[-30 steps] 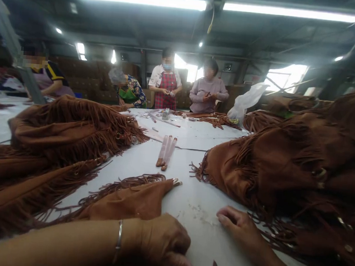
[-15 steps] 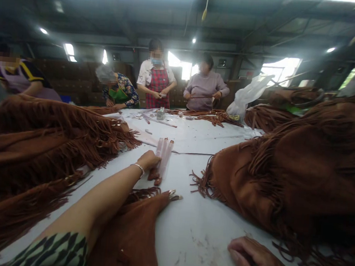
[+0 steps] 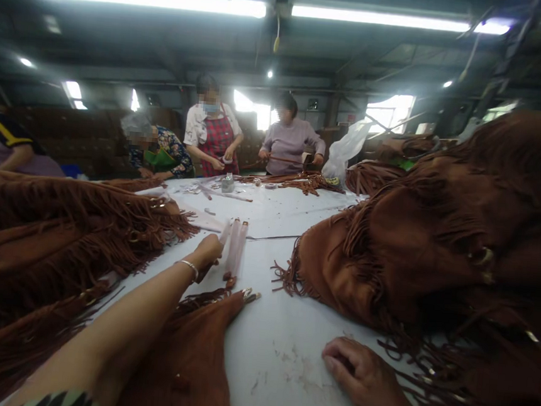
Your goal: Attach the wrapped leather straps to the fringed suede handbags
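My left hand (image 3: 208, 253) reaches out over the table, its fingers closed on a brown strap in a clear plastic sleeve (image 3: 225, 230). Right beside it lie two more sleeved straps (image 3: 234, 250), their brown ends showing at the top and bottom. Under my left forearm spreads a brown suede piece with fringe (image 3: 195, 354) and a metal clasp at its tip. My right hand (image 3: 364, 375) rests on the white table (image 3: 274, 380), loosely curled, thumb near the fingertips, with nothing visible in it. Its palm is hidden.
Fringed brown suede pieces are heaped at left (image 3: 59, 241) and, higher, at right (image 3: 389, 251). Across the table several people work; one in a checked apron (image 3: 217, 135) stands near the middle. A small clear box (image 3: 227, 183) and a white plastic bag (image 3: 346, 149) are farther back.
My left hand has drawn one sleeved strap leftward, apart from the other two, and tilted it. My right hand stays resting on the table. The whole view has shifted.
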A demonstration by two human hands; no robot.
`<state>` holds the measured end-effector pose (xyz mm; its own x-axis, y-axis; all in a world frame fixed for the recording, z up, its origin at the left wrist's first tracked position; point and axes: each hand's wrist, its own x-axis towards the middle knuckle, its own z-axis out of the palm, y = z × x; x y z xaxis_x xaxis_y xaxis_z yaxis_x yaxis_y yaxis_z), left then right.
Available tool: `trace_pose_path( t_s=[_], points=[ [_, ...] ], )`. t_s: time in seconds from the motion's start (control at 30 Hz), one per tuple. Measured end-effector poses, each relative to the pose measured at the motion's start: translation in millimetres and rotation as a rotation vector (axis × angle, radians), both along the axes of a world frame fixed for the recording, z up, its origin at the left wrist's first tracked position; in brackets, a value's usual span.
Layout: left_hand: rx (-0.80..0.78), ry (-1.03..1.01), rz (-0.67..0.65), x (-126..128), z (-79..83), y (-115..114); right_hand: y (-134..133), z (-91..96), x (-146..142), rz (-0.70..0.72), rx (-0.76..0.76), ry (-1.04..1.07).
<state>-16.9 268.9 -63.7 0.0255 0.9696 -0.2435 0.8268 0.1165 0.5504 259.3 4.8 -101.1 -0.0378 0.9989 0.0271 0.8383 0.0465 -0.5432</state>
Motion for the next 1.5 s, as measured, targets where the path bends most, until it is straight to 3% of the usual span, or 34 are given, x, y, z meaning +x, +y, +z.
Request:
trace_pose_path(
  t_s=[0.1,0.23,0.33,0.43,0.5,0.57,0.63,0.73,0.83,0.9,0.97,1.07,1.13,1.3,1.5],
  points=[
    [0.031,-0.024,-0.23,4.3,27.9,-32.0,-1.7,0.7,-0.8,-0.046,0.101,0.029],
    [0.071,-0.024,-0.6,13.2,66.8,-91.7,-7.5,14.0,3.2,-0.193,0.524,-0.076],
    [0.132,0.032,-0.806,22.8,83.5,-141.8,-16.9,31.6,8.9,-0.203,0.747,-0.299],
    [0.225,0.111,-0.945,36.1,87.4,-189.2,-27.0,43.2,8.2,-0.076,0.773,-0.455],
    [0.387,0.26,-1.112,46.7,87.1,-218.0,-32.9,44.6,1.9,0.061,0.732,-0.481],
    [0.588,0.463,-1.277,56.7,88.5,-243.2,-38.2,42.7,-8.1,0.226,0.627,-0.434],
    [0.719,0.596,-1.33,62.6,94.0,-262.5,-42.9,41.0,-18.8,0.35,0.455,-0.361],
    [0.842,0.545,-1.2,55.1,109.3,-275.8,-48.3,43.4,-28.7,0.369,0.27,-0.167],
    [0.883,0.081,-0.757,27.7,122.5,-272.8,-51.3,50.0,-28.1,0.378,0.116,0.237],
    [0.724,-0.344,-0.418,7.7,122.9,-268.1,-52.5,53.5,-25.3,0.418,-0.051,0.478],
    [0.437,-0.697,-0.218,-5.0,114.5,-266.0,-53.8,55.1,-23.9,0.449,-0.184,0.617],
    [0.011,-1.057,-0.194,-3.6,90.7,-268.8,-55.8,54.6,-25.5,0.481,-0.307,0.702],
    [-0.101,-1.189,-0.221,7.4,74.2,-270.3,-56.3,53.0,-27.2,0.507,-0.371,0.727],
    [0.014,-1.313,-0.167,28.4,53.5,-259.7,-52.3,48.0,-25.5,0.481,-0.472,0.754],
    [0.069,-1.292,-0.114,21.5,41.4,-240.4,-47.2,46.0,-18.2,0.407,-0.557,0.711]
  ],
)
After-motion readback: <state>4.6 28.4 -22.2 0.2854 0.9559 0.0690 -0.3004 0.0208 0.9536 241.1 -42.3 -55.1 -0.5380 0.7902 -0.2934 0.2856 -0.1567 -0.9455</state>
